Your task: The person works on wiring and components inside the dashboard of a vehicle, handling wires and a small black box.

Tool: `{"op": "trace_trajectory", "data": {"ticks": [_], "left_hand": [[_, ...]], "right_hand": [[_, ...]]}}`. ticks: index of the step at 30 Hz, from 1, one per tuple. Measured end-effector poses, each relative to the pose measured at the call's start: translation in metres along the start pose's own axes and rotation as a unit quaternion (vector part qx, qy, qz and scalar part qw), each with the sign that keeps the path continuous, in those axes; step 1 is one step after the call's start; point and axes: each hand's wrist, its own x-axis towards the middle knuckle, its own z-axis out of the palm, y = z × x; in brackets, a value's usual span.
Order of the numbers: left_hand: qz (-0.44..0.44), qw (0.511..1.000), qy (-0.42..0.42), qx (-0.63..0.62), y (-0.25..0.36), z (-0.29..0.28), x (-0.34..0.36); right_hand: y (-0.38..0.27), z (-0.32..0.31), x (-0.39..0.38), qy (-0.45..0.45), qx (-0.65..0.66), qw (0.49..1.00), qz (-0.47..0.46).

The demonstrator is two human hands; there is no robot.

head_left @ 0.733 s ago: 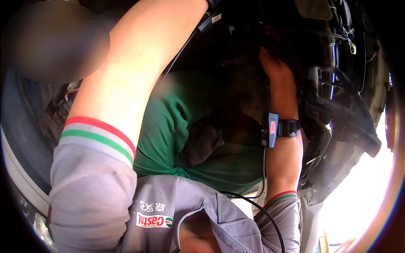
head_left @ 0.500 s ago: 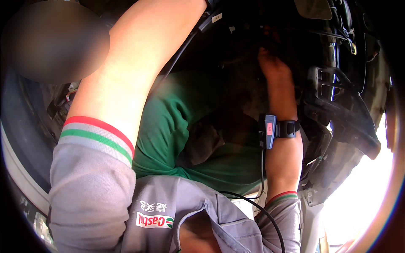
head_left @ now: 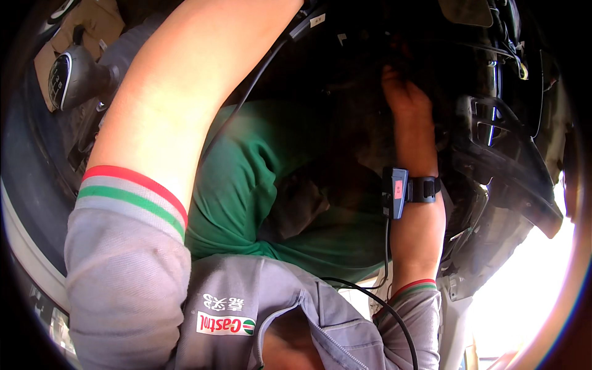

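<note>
My left arm (head_left: 179, 86) stretches up past the top edge, so its hand is out of the picture. Beside that forearm runs a black cable (head_left: 259, 83) with a small pale tag. My right hand (head_left: 406, 92) reaches up into deep shadow under a dark vehicle interior. Its fingers are mostly lost in the dark, and whatever they touch cannot be made out. Around the right forearm sits a black strap (head_left: 422, 189) carrying a small grey box (head_left: 395, 192) with a pink label, and a black cable hangs from it.
A gear shift knob (head_left: 71, 80) stands at the upper left, near brown cardboard-like material (head_left: 102, 28). A black bracket (head_left: 505, 160) with openings juts out at the right. Wiring (head_left: 515, 52) hangs at the upper right. My green trousers (head_left: 240, 185) fill the middle.
My left arm has shifted slightly left and my right forearm slightly right. The gear knob area, covered by a blurred patch before, now shows.
</note>
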Motion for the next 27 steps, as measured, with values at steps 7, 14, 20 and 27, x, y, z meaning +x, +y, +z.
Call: {"op": "trace_trajectory", "data": {"ticks": [7,14,20,27], "left_hand": [[0.123,0.971,-0.018,0.204,0.043,-0.070,0.008],[0.116,0.978,-0.081,0.152,0.042,-0.080,0.011],[0.177,0.908,-0.212,0.316,0.046,-0.087,0.010],[0.064,0.963,-0.252,0.074,0.068,-0.119,-0.004]], "right_hand": [[-0.022,-0.009,-0.015,-0.056,-0.029,0.998,0.010],[-0.020,-0.011,-0.005,-0.007,-0.032,0.999,-0.039],[-0.027,-0.023,0.008,-0.031,-0.029,0.999,-0.015],[-0.026,-0.010,-0.001,0.009,-0.048,0.998,-0.026]]}}
